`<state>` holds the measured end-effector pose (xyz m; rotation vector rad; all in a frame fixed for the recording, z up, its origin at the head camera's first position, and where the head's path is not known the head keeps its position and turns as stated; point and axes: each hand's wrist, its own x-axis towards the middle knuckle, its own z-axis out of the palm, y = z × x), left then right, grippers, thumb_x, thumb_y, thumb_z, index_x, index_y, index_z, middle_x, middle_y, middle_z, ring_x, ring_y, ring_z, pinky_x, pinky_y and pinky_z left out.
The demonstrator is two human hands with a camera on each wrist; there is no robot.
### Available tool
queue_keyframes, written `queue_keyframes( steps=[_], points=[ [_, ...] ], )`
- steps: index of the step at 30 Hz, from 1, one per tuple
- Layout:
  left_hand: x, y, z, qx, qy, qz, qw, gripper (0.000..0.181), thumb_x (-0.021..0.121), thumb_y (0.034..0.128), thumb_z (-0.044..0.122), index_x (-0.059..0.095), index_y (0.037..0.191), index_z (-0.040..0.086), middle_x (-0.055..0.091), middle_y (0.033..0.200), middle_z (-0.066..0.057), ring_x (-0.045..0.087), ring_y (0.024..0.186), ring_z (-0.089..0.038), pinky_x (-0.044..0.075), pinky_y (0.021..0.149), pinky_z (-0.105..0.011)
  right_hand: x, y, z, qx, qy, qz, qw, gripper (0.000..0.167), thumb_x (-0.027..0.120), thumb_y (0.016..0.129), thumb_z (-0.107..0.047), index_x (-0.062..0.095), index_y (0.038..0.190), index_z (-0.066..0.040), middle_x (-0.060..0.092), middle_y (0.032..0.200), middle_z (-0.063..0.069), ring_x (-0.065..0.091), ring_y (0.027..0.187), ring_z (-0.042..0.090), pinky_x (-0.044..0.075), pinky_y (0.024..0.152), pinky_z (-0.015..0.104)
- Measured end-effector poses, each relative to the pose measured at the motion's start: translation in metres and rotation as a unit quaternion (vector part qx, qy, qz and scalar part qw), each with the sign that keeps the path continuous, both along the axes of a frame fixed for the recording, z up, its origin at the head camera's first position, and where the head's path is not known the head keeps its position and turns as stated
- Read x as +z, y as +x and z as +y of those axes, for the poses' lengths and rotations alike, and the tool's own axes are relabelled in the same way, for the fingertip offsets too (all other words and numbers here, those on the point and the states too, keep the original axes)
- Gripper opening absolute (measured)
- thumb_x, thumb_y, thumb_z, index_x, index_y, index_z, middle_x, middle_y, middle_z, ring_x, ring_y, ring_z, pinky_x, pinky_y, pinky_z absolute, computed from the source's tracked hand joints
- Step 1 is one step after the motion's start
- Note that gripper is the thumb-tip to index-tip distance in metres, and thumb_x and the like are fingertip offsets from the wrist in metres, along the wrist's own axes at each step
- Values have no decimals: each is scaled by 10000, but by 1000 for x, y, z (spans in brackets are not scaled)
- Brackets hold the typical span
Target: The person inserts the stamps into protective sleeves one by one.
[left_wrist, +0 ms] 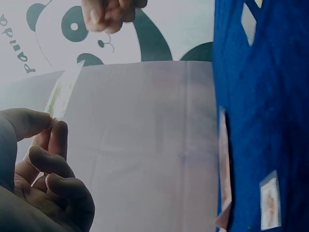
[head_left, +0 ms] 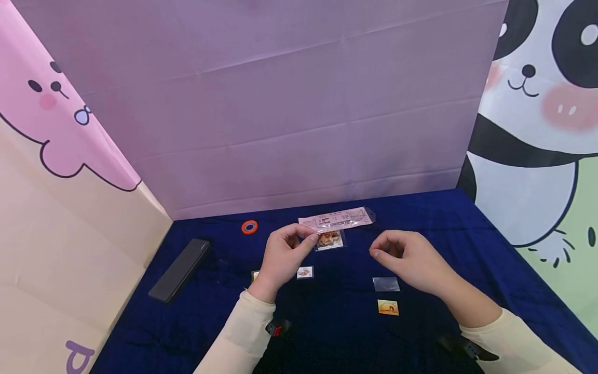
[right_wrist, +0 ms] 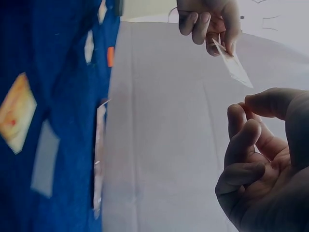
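Observation:
My left hand [head_left: 285,254] pinches a small picture card in a clear sleeve [head_left: 330,240] by one edge, between thumb and forefinger. In the left wrist view the sleeved card [left_wrist: 60,96] stands up tilted from the fingertips. My right hand [head_left: 416,259] is raised to the right of it, apart from the card. Its fingers are curled and the thumb tip is close to the forefinger, with nothing visible between them. Below the right hand lie a clear sleeve [head_left: 386,284] and a yellow-orange picture card [head_left: 388,307]. A small sleeved card [head_left: 305,272] lies beside the left wrist.
Behind the hands a pink printed packet [head_left: 336,219] lies on the dark blue cloth [head_left: 336,332]. An orange tape roll [head_left: 249,227] and a long black case [head_left: 179,270] lie to the left. The left forearm partly hides another card [head_left: 255,275]. Fabric walls enclose the table.

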<state>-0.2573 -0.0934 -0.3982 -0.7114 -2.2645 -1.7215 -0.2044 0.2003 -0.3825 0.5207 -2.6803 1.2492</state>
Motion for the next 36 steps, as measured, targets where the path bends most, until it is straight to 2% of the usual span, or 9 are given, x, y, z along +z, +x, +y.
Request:
queue_keyframes(
  steps=[5,9,13,20,24,28,31,36],
  points=[
    [-9,-4,4,40,-261,-290,9992,81,755,994,238,795,1051,195,652,833,0,453,555,-146,387,508,-263,-17,6,12,179,278,-291,9990,24,735,1006,-236,719,1001,-254,622,824,-40,555,657,163,464,552,292],
    [-15,-8,9,-140,-366,-462,9982,102,746,1001,236,787,1086,199,684,886,39,478,595,-147,412,547,-261,-29,9,19,492,491,-326,9971,86,772,973,-204,720,1016,-256,633,921,-65,554,674,132,479,562,278],
    [-19,-11,15,-269,-489,-500,9972,110,732,1011,270,790,1069,196,695,887,40,521,657,-162,431,604,-272,-39,10,24,710,738,-365,9941,113,799,949,-214,727,1033,-236,614,922,-82,533,643,90,479,553,261],
    [-33,-19,20,-126,-963,-741,9925,130,714,1022,308,812,1053,228,709,951,93,564,744,-168,472,663,-290,-57,7,33,1028,1177,-731,9850,181,831,917,-236,743,1073,-207,625,942,-83,525,624,69,485,553,260],
    [-42,-26,23,-111,-1157,-865,9895,105,730,1012,283,817,1040,231,714,925,90,546,654,-155,460,592,-282,-63,6,36,1010,1418,-703,9822,191,848,890,-209,752,1055,-210,630,943,-92,517,622,54,481,557,261],
    [-49,-31,27,-104,-1249,-1223,9845,55,751,997,257,803,1013,244,688,878,53,520,515,-140,459,488,-280,-69,5,37,1072,1654,-560,9788,193,861,873,-203,763,1037,-230,621,923,-112,508,632,34,477,572,254],
    [-52,-33,29,-56,-1352,-1474,9798,39,761,990,261,793,1002,242,662,877,34,519,487,-144,471,468,-288,-73,5,36,1100,1789,-526,9763,202,870,863,-209,765,1032,-243,608,906,-129,498,631,30,466,569,252],
    [-59,-38,31,7,-1828,-1403,9731,37,776,977,267,801,992,244,667,893,71,581,733,-125,491,646,-309,-77,4,36,1117,1908,-600,9734,215,885,846,-234,759,1019,-259,599,888,-154,512,675,41,456,591,263]
  ],
)
